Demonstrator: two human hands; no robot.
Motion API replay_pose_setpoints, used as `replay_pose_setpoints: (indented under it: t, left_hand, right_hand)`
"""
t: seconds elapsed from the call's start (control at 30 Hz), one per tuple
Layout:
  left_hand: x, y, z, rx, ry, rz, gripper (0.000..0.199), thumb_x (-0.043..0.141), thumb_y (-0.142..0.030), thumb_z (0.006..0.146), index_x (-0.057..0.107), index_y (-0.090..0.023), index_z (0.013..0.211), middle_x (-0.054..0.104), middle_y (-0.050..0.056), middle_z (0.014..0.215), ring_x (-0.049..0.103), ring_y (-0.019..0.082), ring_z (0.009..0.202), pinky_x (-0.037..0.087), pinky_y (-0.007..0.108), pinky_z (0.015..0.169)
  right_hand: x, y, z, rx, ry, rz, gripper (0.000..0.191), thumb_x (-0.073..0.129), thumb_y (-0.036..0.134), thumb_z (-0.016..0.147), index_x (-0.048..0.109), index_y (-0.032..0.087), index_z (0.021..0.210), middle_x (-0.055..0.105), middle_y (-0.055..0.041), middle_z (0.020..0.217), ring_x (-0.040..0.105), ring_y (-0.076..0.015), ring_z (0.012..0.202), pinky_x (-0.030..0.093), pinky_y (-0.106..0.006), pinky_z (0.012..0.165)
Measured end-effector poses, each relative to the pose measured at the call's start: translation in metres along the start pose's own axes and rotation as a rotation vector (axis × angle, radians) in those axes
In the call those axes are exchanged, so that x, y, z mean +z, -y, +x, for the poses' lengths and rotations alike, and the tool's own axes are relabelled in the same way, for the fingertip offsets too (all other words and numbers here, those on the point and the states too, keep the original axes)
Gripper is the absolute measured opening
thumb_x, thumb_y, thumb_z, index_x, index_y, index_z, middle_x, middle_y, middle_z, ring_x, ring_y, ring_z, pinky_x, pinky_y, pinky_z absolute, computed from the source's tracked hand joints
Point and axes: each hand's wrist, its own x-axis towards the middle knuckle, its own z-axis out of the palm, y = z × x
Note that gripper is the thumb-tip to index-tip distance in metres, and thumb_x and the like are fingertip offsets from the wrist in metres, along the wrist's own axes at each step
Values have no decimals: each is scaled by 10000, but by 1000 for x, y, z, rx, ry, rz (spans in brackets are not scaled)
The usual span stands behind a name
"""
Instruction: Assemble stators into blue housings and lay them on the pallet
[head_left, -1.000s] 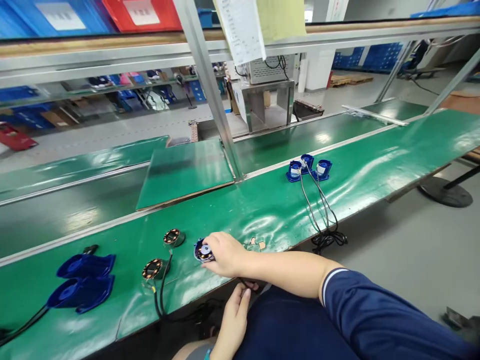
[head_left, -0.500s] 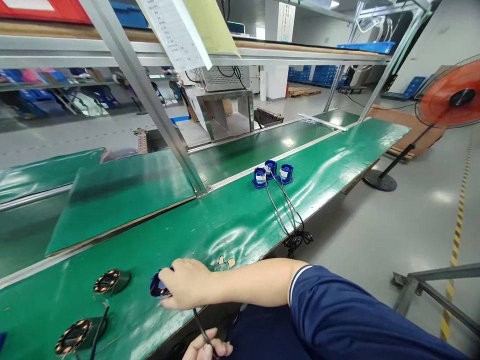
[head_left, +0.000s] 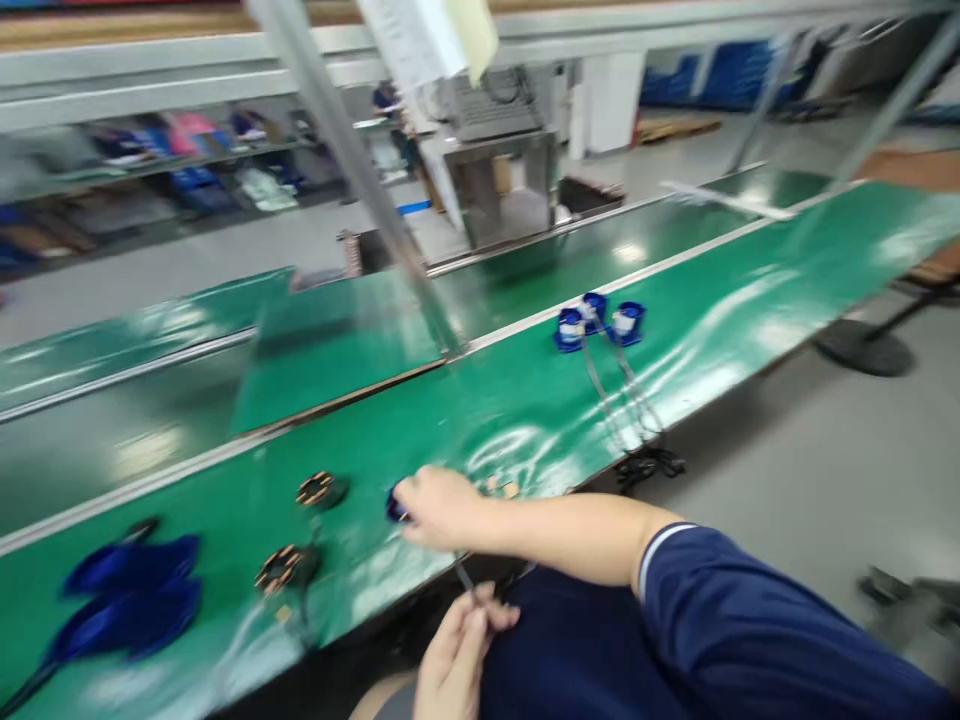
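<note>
My right hand (head_left: 442, 508) is closed over a blue round housing (head_left: 394, 503) at the front part of the green bench, hiding most of it. Below it, the fingers of my left hand (head_left: 465, 640) pinch a dark cable (head_left: 464, 574) that runs up under my right hand. To the left lie two dark ring-shaped coil cores with copper-coloured windings, one farther back (head_left: 321, 490) and one nearer (head_left: 286, 570). Farther left are blue parts (head_left: 131, 590), blurred, with a black cable.
Three blue housings (head_left: 598, 318) with white labels stand farther along the bench (head_left: 517, 400); their cables trail to a black bundle (head_left: 649, 463) at its front edge. Small tan pieces (head_left: 504, 488) lie beyond my right forearm. A metal post (head_left: 360, 170) rises behind the bench.
The view has swung left, bringing the blue parts at the far left into sight, and the fan head has left the picture. Both hands keep their holds on the housing and cable.
</note>
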Motion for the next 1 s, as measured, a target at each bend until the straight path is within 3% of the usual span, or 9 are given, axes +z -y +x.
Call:
replay_pose_setpoints:
  t: [0.2,0.33,0.4,0.5,0.6,0.7,0.8,0.9,1.0]
  left_hand:
    - [10,-33,1,58,253,-42,703,712,-618,807,557,-156,1313,691,178,1179,632,289,1172,403,506,1137]
    - [31,-53,2,186,428,-213,1122,842,-628,654,317,-200,1549,379,221,1569,330,348,1486,229,549,1240]
    - [30,-56,-7,241,503,-207,1092,819,-669,652,370,-210,1535,389,191,1575,346,350,1476,258,546,1234]
    - [3,-45,-23,239,519,-88,826,749,-713,695,650,-150,1293,677,177,1277,642,322,1212,481,493,1097]
    - [-55,-29,-31,167,278,14,624,675,-681,788,723,-126,1070,759,150,961,741,247,853,600,402,833]
    - [-135,-33,-22,334,-303,187,423,568,-551,916,683,-165,1045,733,110,928,700,209,847,576,366,820]
    - [-223,-63,3,607,-850,472,307,522,-416,946,612,-181,1123,653,136,1159,617,256,1141,503,434,1015]
    - [-297,-102,36,639,-1099,781,431,590,-303,874,517,-129,1262,385,224,1489,335,340,1453,309,532,1197]
    - [-340,-126,62,529,-1056,928,478,613,-188,804,494,-110,1261,347,242,1503,297,358,1469,291,548,1205]
  right_hand:
    - [-18,-18,19,92,-55,3,294,708,356,851,598,185,1064,636,-89,1018,609,-233,943,477,-316,796]
    - [-51,-80,40,238,-233,-101,453,803,423,768,610,177,1097,653,-105,1012,594,-236,919,433,-331,776]
    - [-67,-120,44,344,-248,-177,465,777,452,797,622,150,1114,659,-149,985,587,-237,863,413,-359,749]
    - [-82,-177,44,493,-307,-234,489,819,464,742,669,135,1070,650,-223,933,570,-273,808,387,-416,691]
    - [-82,-198,46,552,-485,-251,490,824,470,739,693,149,1086,617,-296,1017,576,-338,911,372,-469,683]
    - [-62,-160,60,440,-643,-274,489,713,467,851,660,125,1197,548,-343,1191,546,-364,1100,388,-527,795]
    - [-22,-72,83,89,-424,-171,390,604,437,914,665,125,1140,603,-257,1188,505,-343,1228,386,-518,996]
    - [30,31,104,-81,-184,13,370,526,445,957,675,148,1119,568,-202,1334,469,-304,1315,378,-478,1083]
    - [74,106,122,29,-79,61,459,467,519,987,661,151,1182,427,-224,1480,469,-333,1316,417,-499,1036]
